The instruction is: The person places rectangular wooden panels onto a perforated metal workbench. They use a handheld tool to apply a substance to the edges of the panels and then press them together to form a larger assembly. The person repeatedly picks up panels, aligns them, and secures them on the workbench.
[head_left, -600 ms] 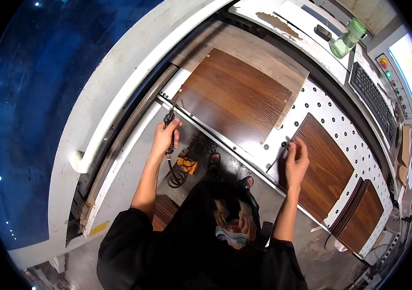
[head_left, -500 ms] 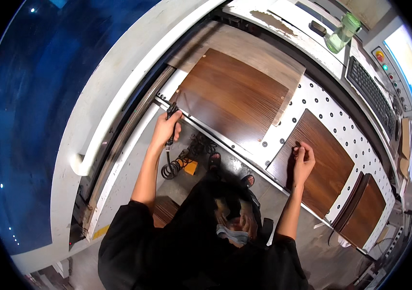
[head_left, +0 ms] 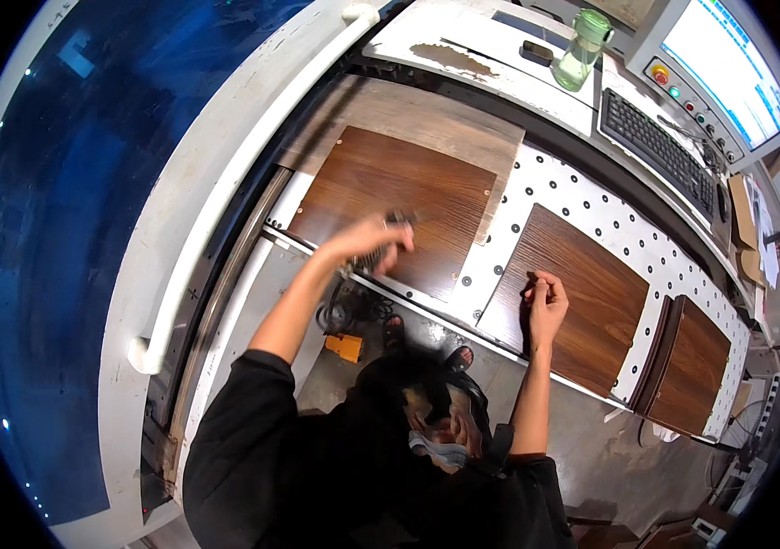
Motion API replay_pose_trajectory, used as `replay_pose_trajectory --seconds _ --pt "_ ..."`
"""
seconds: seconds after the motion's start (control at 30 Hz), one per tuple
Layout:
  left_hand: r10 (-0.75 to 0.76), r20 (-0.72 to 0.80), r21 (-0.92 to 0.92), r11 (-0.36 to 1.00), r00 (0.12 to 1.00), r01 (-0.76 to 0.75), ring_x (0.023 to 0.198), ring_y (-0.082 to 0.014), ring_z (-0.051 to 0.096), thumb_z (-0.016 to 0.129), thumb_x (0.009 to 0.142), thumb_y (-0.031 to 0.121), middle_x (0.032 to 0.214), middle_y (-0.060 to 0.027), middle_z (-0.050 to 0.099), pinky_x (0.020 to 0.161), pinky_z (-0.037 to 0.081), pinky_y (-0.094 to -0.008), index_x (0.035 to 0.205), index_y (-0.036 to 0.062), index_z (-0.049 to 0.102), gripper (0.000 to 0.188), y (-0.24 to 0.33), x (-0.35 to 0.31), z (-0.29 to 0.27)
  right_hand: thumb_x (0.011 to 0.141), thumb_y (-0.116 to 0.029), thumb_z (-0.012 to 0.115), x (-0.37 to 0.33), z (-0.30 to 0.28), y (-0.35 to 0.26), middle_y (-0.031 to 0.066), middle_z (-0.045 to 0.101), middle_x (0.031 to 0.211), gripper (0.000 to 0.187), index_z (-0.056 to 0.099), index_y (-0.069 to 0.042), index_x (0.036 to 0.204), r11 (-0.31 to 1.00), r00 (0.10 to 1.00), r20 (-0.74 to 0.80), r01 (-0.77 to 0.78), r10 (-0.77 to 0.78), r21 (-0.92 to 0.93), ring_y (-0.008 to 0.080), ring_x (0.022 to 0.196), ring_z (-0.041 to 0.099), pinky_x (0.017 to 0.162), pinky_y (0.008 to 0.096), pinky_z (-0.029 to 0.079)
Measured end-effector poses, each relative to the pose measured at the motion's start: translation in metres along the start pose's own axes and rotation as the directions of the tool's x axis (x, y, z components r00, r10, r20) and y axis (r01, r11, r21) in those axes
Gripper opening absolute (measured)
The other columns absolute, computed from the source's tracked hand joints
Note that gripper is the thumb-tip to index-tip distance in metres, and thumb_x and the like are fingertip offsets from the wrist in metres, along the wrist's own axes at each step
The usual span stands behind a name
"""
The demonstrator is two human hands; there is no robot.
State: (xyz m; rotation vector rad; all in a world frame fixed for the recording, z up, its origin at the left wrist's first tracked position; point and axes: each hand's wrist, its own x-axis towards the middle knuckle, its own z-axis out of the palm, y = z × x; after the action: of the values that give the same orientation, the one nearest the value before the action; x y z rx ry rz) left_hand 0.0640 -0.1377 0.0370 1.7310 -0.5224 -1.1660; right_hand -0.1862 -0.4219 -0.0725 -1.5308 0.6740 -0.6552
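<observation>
My left hand (head_left: 364, 242) is closed around a black air blow gun (head_left: 397, 220), blurred by motion, above the near edge of a dark brown wood panel (head_left: 408, 174). A dark coiled hose (head_left: 340, 309) hangs below it. This panel lies on a plain wooden board at the left and has small round fittings near its corners. My right hand (head_left: 548, 304) hovers over or rests on a second brown panel (head_left: 596, 288), fingers pinched together; whatever is between them is too small to make out.
Smaller brown panels (head_left: 696, 361) are stacked at the table's right end. Black-dotted white tabletop (head_left: 523, 188) shows between panels. A green bottle (head_left: 580, 57), keyboard (head_left: 655, 151) and monitor (head_left: 728, 69) stand behind. A white rail (head_left: 235, 174) borders the left; an orange object (head_left: 343, 347) lies on the floor.
My left hand has swung the air blow gun rightward, from the left panel's corner to over its near edge. My right hand stays pinched at the second panel. The view has shifted.
</observation>
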Motion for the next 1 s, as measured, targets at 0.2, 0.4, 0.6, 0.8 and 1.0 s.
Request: replay_pose_trajectory --seconds 0.2,0.4,0.6,0.8,1.0 --pt "-0.192 -0.246 0.087 0.972 0.95 0.219 0.043 -0.013 0.057 0.06 0.1 0.049 0.053 -0.0012 0.059 0.046 0.047 -0.0293 0.08 0.0041 0.064 0.049 -0.015 -0.092 -0.009 0.101 -0.012 0.059 -0.006 0.004 -0.006 -0.007 0.047 0.068 0.017 0.072 -0.001 0.104 0.992 1.0 -0.014 0.021 -0.023 -0.128 0.0036 0.061 0.037 0.054 0.0228 0.03" --pt "0.26 -0.83 0.27 0.961 0.494 -0.053 0.075 -0.0099 0.058 0.068 0.097 0.031 0.085 -0.0016 0.06 0.069 0.047 -0.0272 0.106 0.0019 0.063 0.032 0.047 -0.23 -0.006 0.098 -0.012 0.06 -0.004 0.0 -0.005 0.0003 0.056 0.065 0.018 0.074 -0.003 0.105 0.944 0.992 -0.011 0.117 -0.127 -0.31 0.0061 0.059 0.044 0.052 0.0267 0.035" --pt "0.399 -0.865 0.422 0.907 -0.304 -0.009 0.102 -0.0183 0.058 0.062 0.102 0.022 0.107 -0.0092 0.061 0.096 0.045 -0.031 0.123 -0.0025 0.055 0.033 -0.037 -0.245 -0.05 0.095 -0.012 0.063 -0.003 0.011 -0.015 0.0079 0.057 0.061 0.016 0.074 -0.004 0.103 0.902 0.989 0.025 0.142 -0.145 -0.409 0.0135 0.055 0.054 0.054 0.0298 0.045" --pt "0.377 -0.877 0.259 0.893 -0.298 0.367 0.125 -0.031 0.058 0.063 0.1 0.043 0.139 -0.0215 0.057 0.108 0.044 -0.0404 0.146 -0.0044 0.043 0.069 -0.044 -0.244 -0.031 0.094 -0.014 0.062 -0.014 0.016 -0.033 0.0144 0.068 0.07 0.016 0.075 -0.007 0.101 0.853 0.987 0.064 0.158 -0.145 -0.497 0.0261 0.058 0.064 0.056 0.0371 0.05" --pt "0.846 -0.205 0.923 0.334 -0.492 0.191 0.129 -0.0381 0.05 0.051 0.104 0.026 0.14 -0.0266 0.048 0.114 0.038 -0.0495 0.146 -0.0061 0.038 0.054 0.021 -0.201 -0.001 0.093 -0.016 0.061 -0.061 0.072 -0.047 0.0246 0.064 0.123 0.036 0.062 0.001 0.125 0.812 0.947 0.298 0.264 -0.117 -0.52 0.0376 0.114 0.061 0.101 0.045 0.047"
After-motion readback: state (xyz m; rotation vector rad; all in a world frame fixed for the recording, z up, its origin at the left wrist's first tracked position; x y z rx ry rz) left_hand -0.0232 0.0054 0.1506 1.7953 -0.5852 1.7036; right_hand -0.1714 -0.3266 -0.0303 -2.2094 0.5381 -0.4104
